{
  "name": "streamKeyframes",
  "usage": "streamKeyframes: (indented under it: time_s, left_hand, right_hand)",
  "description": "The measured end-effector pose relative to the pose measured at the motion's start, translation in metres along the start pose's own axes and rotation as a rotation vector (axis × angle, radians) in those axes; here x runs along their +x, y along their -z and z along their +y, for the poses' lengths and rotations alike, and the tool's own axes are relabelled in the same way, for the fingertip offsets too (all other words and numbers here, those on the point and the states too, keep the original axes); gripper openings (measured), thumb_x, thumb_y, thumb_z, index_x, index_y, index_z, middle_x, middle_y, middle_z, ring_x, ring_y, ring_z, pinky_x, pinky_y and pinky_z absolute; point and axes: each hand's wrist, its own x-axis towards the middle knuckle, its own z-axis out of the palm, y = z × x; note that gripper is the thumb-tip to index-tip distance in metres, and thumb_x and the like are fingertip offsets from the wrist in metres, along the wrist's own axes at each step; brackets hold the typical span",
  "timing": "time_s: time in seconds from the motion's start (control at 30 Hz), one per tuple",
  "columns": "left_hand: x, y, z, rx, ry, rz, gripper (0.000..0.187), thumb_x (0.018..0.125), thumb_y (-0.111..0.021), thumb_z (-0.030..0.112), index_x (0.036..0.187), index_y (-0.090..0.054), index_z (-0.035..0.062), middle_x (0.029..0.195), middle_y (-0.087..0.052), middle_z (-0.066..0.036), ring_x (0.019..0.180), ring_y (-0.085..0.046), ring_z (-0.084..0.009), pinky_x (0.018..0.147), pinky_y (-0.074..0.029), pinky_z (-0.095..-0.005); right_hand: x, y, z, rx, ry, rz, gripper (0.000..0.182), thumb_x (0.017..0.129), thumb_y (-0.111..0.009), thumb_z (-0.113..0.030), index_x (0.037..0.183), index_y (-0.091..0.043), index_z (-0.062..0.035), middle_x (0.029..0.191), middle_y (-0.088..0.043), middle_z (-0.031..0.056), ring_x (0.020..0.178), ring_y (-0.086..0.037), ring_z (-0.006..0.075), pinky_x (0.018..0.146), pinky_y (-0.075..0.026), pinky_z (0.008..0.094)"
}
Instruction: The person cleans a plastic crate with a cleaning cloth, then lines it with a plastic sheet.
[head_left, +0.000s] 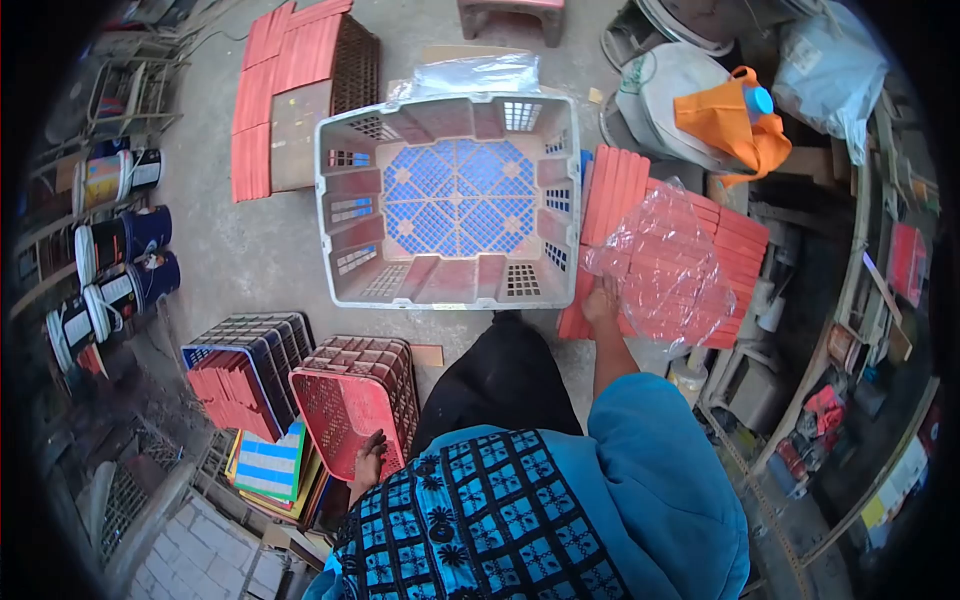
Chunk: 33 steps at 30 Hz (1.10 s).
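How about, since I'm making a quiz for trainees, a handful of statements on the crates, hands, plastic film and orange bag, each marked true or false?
1. The right hand is at the edge of the clear film. True.
2. The left hand is inside the large grey crate. False: the left hand is at the red crate.
3. The film lies over red slats. True.
4. The orange bag lies in the grey crate. False: the orange bag is on a pale lidded drum.

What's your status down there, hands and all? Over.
Right hand at the clear plastic. Plastic partly covers red strips. Left hand by the red basket. Grey crate directly ahead. Over.
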Motion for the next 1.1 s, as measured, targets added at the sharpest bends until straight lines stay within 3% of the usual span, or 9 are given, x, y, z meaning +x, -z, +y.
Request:
streamKeyframes:
  time_s: [0.13, 0.33, 0.5, 0.63, 0.7, 0.8, 0.9, 0.93, 1.1]
  left_hand:
    - [0.0, -0.011, 0.028, -0.029, -0.012, 0.041, 0.044, 0.082, -0.039, 0.017, 0.123, -0.043, 0.002, 0.117, -0.052, -0.017, 0.109, -0.049, -0.0262, 0.089, -0.04, -0.0333]
    - [0.016, -0.017, 0.069, 0.274, -0.324, 0.034, 0.044, 0.079, -0.044, 0.02, 0.119, -0.046, 0.0027, 0.114, -0.052, -0.02, 0.105, -0.051, -0.0318, 0.09, -0.039, -0.0343]
    - [0.013, -0.04, 0.154, 0.358, -0.722, -0.039, 0.053, 0.073, -0.055, 0.018, 0.122, -0.043, 0.0036, 0.114, -0.051, -0.023, 0.106, -0.049, -0.0345, 0.092, -0.038, -0.0364]
    - [-0.008, -0.055, 0.208, 0.532, -1.204, -0.168, 0.082, 0.066, -0.064, 0.02, 0.135, -0.02, 0.0091, 0.136, -0.025, -0.02, 0.129, -0.018, -0.0355, 0.104, -0.019, -0.0451]
    - [-0.026, -0.052, 0.219, 0.616, -1.281, -0.184, 0.075, 0.066, -0.064, 0.022, 0.132, -0.03, 0.0081, 0.137, -0.025, -0.019, 0.13, -0.016, -0.0348, 0.103, -0.017, -0.05]
    - [-0.038, -0.034, 0.208, 0.753, -1.383, -0.2, 0.057, 0.067, -0.061, 0.016, 0.121, -0.044, 0.0063, 0.14, -0.02, -0.016, 0.131, -0.011, -0.035, 0.103, -0.014, -0.0517]
    - [-0.035, -0.012, 0.186, 0.835, -1.394, -0.196, 0.038, 0.068, -0.058, 0.013, 0.105, -0.056, 0.0055, 0.14, -0.021, -0.011, 0.132, -0.01, -0.0314, 0.104, -0.011, -0.0523]
    - [-0.034, -0.004, 0.176, 0.798, -1.471, -0.127, 0.038, 0.072, -0.055, 0.013, 0.109, -0.054, 0.0052, 0.131, -0.036, -0.015, 0.126, -0.026, -0.0311, 0.103, -0.014, -0.0519]
    - [0.017, 0.033, 0.108, 0.285, -0.789, -0.324, 0.031, 0.072, -0.051, 0.009, 0.102, -0.056, 0.0012, 0.096, -0.059, -0.017, 0.094, -0.055, -0.0289, 0.093, -0.036, -0.0401]
  right_hand:
    - [0.0, 0.021, 0.014, 0.121, 0.08, 0.195, 0.031, 0.069, -0.052, -0.004, 0.1, -0.053, -0.001, 0.108, -0.051, 0.0184, 0.102, -0.048, 0.035, 0.085, -0.04, 0.0409]
    - [-0.049, 0.107, -0.011, 0.316, 0.151, 0.388, 0.025, 0.067, -0.05, 0.0, 0.091, -0.057, -0.0018, 0.094, -0.056, 0.02, 0.087, -0.054, 0.0365, 0.072, -0.043, 0.0416]
    - [-0.129, 0.148, -0.048, 0.213, 0.272, 0.052, 0.017, 0.067, -0.055, 0.001, 0.082, -0.061, -0.0018, 0.08, -0.06, 0.0188, 0.078, -0.058, 0.0358, 0.069, -0.045, 0.0402]
    - [-0.184, 0.139, -0.089, 0.367, 0.56, -0.319, 0.014, 0.068, -0.052, -0.002, 0.079, -0.06, -0.0017, 0.077, -0.06, 0.0181, 0.073, -0.059, 0.0319, 0.065, -0.045, 0.038]
    - [-0.208, 0.14, -0.119, 0.519, 0.753, -0.367, 0.018, 0.068, -0.049, 0.002, 0.08, -0.061, -0.0023, 0.073, -0.06, 0.0142, 0.068, -0.059, 0.0232, 0.062, -0.045, 0.0325]
    - [-0.233, 0.152, -0.161, 0.608, 0.56, -0.678, 0.019, 0.069, -0.05, 0.006, 0.081, -0.062, -0.0026, 0.07, -0.06, 0.0061, 0.068, -0.057, 0.0127, 0.064, -0.045, 0.0255]
    - [-0.234, 0.126, -0.175, 0.725, 0.652, -0.822, 0.015, 0.075, -0.053, 0.002, 0.088, -0.06, -0.0017, 0.077, -0.059, 0.0039, 0.075, -0.055, 0.0097, 0.065, -0.044, 0.0222]
    - [-0.242, 0.123, -0.182, 0.812, 0.639, -0.87, 0.02, 0.076, -0.056, -0.002, 0.096, -0.057, -0.0026, 0.082, -0.058, 0.0044, 0.078, -0.055, 0.0104, 0.068, -0.044, 0.0229]
    - [-0.272, 0.114, -0.207, 0.84, 0.713, -1.061, 0.069, 0.075, -0.068, -0.02, 0.132, -0.029, -0.0097, 0.106, -0.053, 0.0079, 0.093, -0.051, 0.014, 0.083, -0.041, 0.0277]
